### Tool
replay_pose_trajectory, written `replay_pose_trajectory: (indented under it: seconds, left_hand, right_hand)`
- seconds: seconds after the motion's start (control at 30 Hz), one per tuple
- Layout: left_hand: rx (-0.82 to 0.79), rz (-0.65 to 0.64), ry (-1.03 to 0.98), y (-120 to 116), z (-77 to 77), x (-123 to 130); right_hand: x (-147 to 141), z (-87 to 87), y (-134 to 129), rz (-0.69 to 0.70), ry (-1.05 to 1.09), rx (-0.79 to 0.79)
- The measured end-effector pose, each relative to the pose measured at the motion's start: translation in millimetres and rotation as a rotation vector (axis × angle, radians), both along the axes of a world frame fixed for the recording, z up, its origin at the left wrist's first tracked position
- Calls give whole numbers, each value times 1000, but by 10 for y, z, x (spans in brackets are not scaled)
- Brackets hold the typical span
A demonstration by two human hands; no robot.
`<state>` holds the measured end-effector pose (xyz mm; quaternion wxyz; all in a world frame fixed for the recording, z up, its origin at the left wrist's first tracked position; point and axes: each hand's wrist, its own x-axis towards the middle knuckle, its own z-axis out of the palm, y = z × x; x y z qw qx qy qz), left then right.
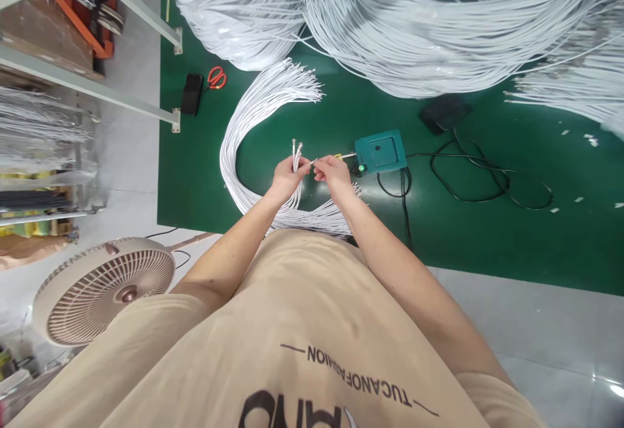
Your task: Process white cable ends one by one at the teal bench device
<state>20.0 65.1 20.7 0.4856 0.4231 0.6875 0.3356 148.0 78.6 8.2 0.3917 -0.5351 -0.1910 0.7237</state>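
Observation:
My left hand [288,177] is closed around a few white cables [294,148], whose ends stick up past the fingers. One cable tip [313,162] points to the right out of this grip. At that tip, the fingers of my right hand [333,173] are pinched together. Just right of my right hand sits a small teal machine [381,151] with a thin metal shaft and a green button on its left side. A curved bundle of white cables [231,148] loops around to the left of my hands and passes beneath my wrists.
Large coils of white cable [419,38] cover the far side of the green table [487,233]. Orange-handled scissors [217,77] and a black phone [192,94] lie at the left. A black adapter [444,114] with loose cords lies right. A fan [110,291] stands beside me.

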Motion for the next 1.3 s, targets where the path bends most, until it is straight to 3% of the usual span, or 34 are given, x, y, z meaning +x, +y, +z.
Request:
replay_pose_trajectory:
  seconds: [0.17, 0.33, 0.47, 0.67, 0.77, 0.83, 0.97, 1.03, 1.2, 1.3]
  left_hand:
    - [-56, 15, 29, -6, 58, 37]
    - [-60, 6, 24, 5, 4, 9]
    - [-36, -20, 25, 2, -85, -39]
    - [44, -36, 111, -15, -110, -38]
    - [57, -30, 172, -20, -112, -28]
    - [44, -24, 151, -19, -123, -34]
    - [20, -21, 89, -10, -153, -61]
    - [5, -15, 69, -8, -155, -57]
    - [-143, 31, -171, 13, -81, 11]
    - [-305, -3, -325, 50, -58, 23]
  right_hand:
    - [38, 34, 37, 154, 42, -212]
    - [43, 3, 17, 42, -37, -10]
    - [10, -9, -12, 11, -5, 8]
    - [29, -3, 28, -20, 81, -173]
    - [45, -8, 47, 49, 71, -319]
    - [46, -22, 37, 68, 24, -326]
    - [12, -105, -8, 8, -37, -83]
    - [-14, -170, -19, 45, -119, 51]
    - [-17, -275, -49, 290, -600, 302]
    - [49, -273, -92, 518, -952, 599]
